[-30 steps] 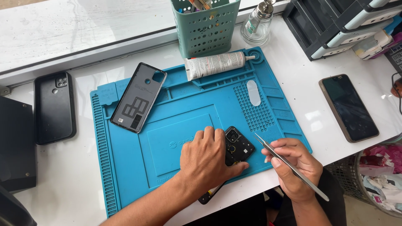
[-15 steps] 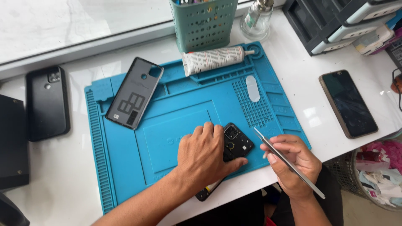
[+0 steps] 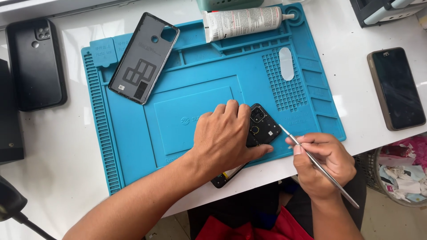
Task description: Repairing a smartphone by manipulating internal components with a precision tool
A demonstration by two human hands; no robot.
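Observation:
A black opened phone (image 3: 260, 126) lies tilted at the front edge of a blue repair mat (image 3: 200, 71). My left hand (image 3: 224, 135) lies flat over it and presses it down, covering most of its body. Its camera end shows to the right of my fingers. My right hand (image 3: 322, 162) holds thin metal tweezers (image 3: 318, 165) like a pen, tip pointing up-left, close to the phone's right edge. The phone's removed back cover (image 3: 143, 58) lies inside-up at the mat's upper left.
A white glue tube (image 3: 242, 21) lies along the mat's top edge. A black phone case (image 3: 36, 62) rests at the far left, and another phone (image 3: 396, 88) lies screen-up at the right. A bin of scraps (image 3: 402, 171) stands below the table's right edge.
The view has shifted closer and lower. My left hand stays on the phone. The tweezers' tip has edged nearer to the phone's right side.

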